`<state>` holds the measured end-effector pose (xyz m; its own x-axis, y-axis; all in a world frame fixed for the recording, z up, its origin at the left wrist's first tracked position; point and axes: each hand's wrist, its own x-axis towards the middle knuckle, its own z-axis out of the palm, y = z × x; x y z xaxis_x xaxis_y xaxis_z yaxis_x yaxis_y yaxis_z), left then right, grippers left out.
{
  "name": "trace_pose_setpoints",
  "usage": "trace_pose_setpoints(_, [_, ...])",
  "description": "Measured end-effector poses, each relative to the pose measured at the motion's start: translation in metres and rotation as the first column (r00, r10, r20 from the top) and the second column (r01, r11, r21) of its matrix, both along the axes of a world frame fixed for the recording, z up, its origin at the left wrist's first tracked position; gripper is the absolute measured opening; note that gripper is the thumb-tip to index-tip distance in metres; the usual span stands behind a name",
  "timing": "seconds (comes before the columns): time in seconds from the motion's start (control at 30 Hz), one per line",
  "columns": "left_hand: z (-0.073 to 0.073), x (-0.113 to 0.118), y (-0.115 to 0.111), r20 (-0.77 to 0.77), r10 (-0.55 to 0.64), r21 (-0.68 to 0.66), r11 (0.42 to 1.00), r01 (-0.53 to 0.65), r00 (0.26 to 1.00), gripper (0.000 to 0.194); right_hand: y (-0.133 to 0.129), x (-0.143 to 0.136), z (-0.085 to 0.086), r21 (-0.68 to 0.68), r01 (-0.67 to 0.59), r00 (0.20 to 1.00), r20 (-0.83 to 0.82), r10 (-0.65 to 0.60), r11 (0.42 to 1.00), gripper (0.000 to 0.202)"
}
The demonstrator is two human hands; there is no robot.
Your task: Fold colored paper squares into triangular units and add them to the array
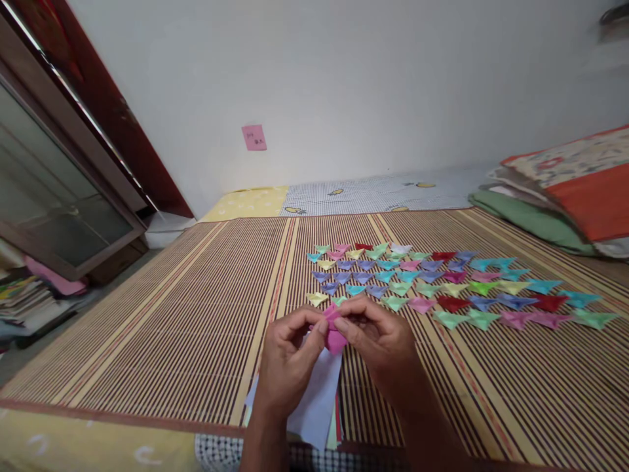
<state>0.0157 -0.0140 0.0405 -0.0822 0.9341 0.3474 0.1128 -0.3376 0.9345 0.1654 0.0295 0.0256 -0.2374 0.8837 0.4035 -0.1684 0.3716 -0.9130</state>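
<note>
Between both hands is a small piece of bright pink folded paper [336, 341], held above the striped mat. My left hand [295, 347] pinches its left side with thumb and forefinger, the other fingers curled. From the right, my right hand [381, 337] pinches the same paper, thumb and fingertips nearly meeting those of the left. Fingertips cover part of the folds. Underneath lie pale sheets of paper [317, 400], partly hidden by my left hand and wrist. Just beyond my hands, several rows of small folded paper shapes [403, 288] in many colours stand on the mat.
The striped bamboo mat [162, 328] covers a bed. Folded bedding [580, 190] is piled at the right, by the white wall. A pink note [254, 137] is stuck to that wall. At the left are a glass-fronted cabinet [63, 177] and a stack of books [24, 301].
</note>
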Motion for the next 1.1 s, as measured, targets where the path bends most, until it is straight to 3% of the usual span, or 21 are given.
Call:
trace_pose_setpoints(0.17, [-0.001, 0.0, -0.001, -0.039, -0.015, -0.014, 1.0, 0.014, 0.999, 0.021, 0.001, 0.001, 0.0, 0.043, -0.023, 1.0, 0.006, 0.023, 0.999, 0.008])
trace_pose_setpoints(0.3, [-0.002, 0.002, 0.0, 0.08, 0.029, -0.068, 0.997, -0.024, 0.996, 0.012, 0.001, 0.0, 0.0, 0.052, -0.012, 1.0, 0.018, 0.011, 0.999, 0.011])
trace_pose_setpoints(0.47, [-0.003, 0.002, 0.004, 0.209, 0.085, -0.124, 0.991, -0.06, 0.974, 0.017, 0.0, -0.005, -0.003, 0.087, 0.12, 0.991, 0.052, -0.125, 0.989, 0.013])
trace_pose_setpoints(0.67, [-0.008, 0.0, 0.005, 0.199, 0.154, -0.164, 0.979, -0.123, 0.968, 0.014, -0.001, -0.01, -0.004, 0.203, 0.24, 0.962, 0.081, -0.26, 0.949, 0.012])
trace_pose_setpoints(1.1, [-0.007, 0.007, 0.003, 0.127, 0.227, -0.089, 0.972, -0.216, 0.966, 0.013, -0.005, -0.017, -0.014, -0.01, 0.27, 0.962, 0.043, -0.269, 0.963, 0.01])
